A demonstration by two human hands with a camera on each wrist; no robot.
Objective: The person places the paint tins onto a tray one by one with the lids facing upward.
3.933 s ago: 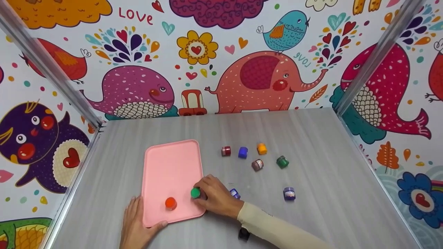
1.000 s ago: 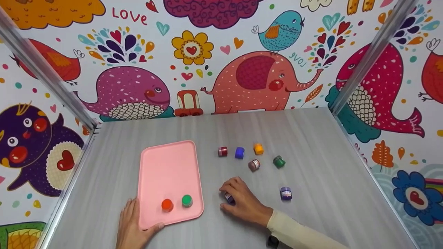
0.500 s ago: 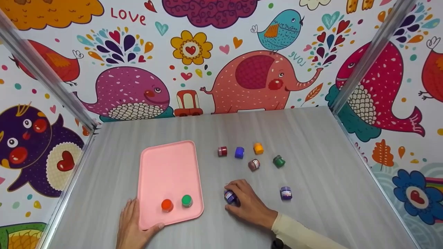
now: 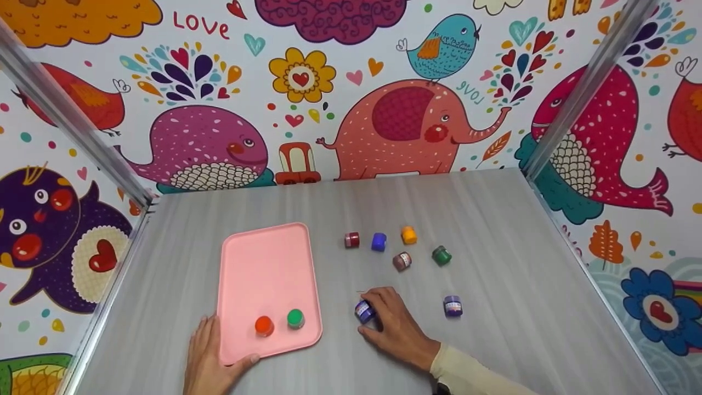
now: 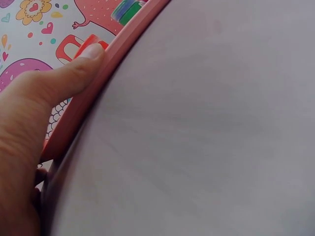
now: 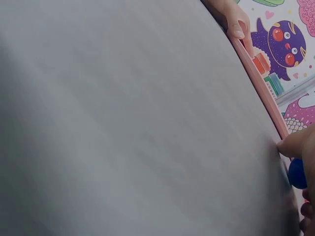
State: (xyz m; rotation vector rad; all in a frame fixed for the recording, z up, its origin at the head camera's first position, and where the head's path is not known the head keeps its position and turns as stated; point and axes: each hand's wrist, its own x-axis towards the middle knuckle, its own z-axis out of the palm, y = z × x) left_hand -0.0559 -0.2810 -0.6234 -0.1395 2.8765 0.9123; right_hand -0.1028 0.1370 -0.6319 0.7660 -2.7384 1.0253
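The grey table [image 4: 493,219] leaves a wide open stretch on its right side and a narrower one between the jars and the pink tray [image 4: 266,269], whose low raised rim is the edge to clear. The tray's far part is bare. The right hand [image 4: 397,332] curls fingers and thumb about a dark blue paint jar [image 4: 364,311], just outside the tray's right edge; the left hand [image 4: 208,354] grips the tray's near left corner, fingers stretched along the side, thumb on the near rim. Progress looks early: an orange-lidded jar [image 4: 264,326] and a green-lidded jar [image 4: 295,319] stand upright near the tray's near end, while seven jars are off it: the one in hand, plus purple [image 4: 452,306], dark green [image 4: 441,255], brown [image 4: 402,260], dark red [image 4: 351,240], blue [image 4: 379,242] and orange [image 4: 409,235] ones, with gaps between them.
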